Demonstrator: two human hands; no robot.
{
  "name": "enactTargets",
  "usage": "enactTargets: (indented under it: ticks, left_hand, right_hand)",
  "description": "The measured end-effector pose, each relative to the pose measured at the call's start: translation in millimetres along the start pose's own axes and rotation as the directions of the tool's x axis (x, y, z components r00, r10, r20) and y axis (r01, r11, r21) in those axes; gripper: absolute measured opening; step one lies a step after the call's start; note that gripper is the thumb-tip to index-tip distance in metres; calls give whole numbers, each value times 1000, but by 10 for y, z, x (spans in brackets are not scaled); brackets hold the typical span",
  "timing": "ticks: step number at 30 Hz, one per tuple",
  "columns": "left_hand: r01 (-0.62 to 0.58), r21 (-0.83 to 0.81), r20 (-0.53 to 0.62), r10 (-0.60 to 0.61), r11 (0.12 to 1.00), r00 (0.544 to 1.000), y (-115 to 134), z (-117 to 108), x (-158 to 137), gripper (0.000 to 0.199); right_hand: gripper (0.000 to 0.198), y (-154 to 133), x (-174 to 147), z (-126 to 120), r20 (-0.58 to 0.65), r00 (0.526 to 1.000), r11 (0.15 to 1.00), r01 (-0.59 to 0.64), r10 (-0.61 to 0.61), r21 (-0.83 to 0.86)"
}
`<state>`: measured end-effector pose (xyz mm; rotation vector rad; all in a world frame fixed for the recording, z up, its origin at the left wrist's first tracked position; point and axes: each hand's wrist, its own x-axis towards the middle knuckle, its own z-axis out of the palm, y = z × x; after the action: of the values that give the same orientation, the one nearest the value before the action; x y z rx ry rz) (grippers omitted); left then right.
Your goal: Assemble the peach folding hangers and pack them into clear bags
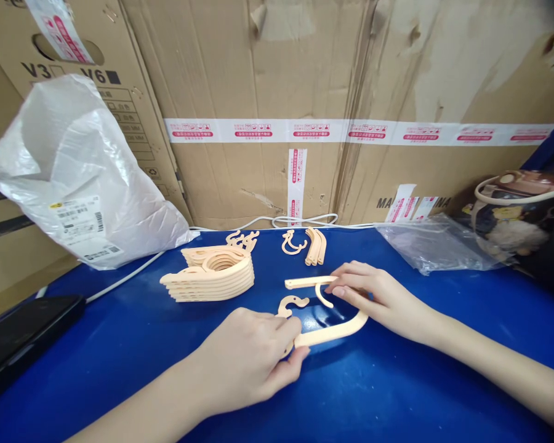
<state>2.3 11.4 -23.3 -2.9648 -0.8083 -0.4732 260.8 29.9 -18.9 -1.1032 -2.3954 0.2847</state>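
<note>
A peach plastic hanger frame lies on the blue table between my hands. My left hand pinches its near left end, right beside a small hook piece. My right hand grips the frame's far right part, fingertips resting near a straight bar. A stack of several finished peach hangers sits just left of centre, further back. Loose hook pieces and curved strips lie behind the frame.
A white plastic bag leans at the back left, and a clear bag lies at the back right. Cardboard boxes wall off the rear. A dark phone rests at the left edge. A patterned bottle stands at right.
</note>
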Motion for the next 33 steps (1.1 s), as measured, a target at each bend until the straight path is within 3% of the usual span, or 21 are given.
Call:
enactTargets:
  ticks: [8, 18, 26, 30, 33]
  left_hand:
    - [-98, 13, 10, 98, 995, 995, 7, 11, -8, 15]
    - [-103, 86, -224, 119, 991, 967, -65, 43, 50, 8]
    - [-145, 354, -131, 202, 924, 971, -15, 76, -9, 20]
    - [-149, 220, -82, 170, 964, 982, -13, 60, 8, 27]
    - [-105, 61, 21, 104, 993, 994, -31, 6, 39, 52]
  right_hand:
    - [28, -58, -16, -8, 68, 997, 999, 36, -33, -39]
    - [27, -11, -19, 41, 44, 999, 986, -10, 18, -169]
    - [25, -10, -25, 69, 0, 996, 983, -83, 84, -164]
    - [24, -40, -15, 75, 8, 995, 981, -96, 99, -167]
    - [23, -47, -17, 77, 12, 995, 981, -96, 100, -169]
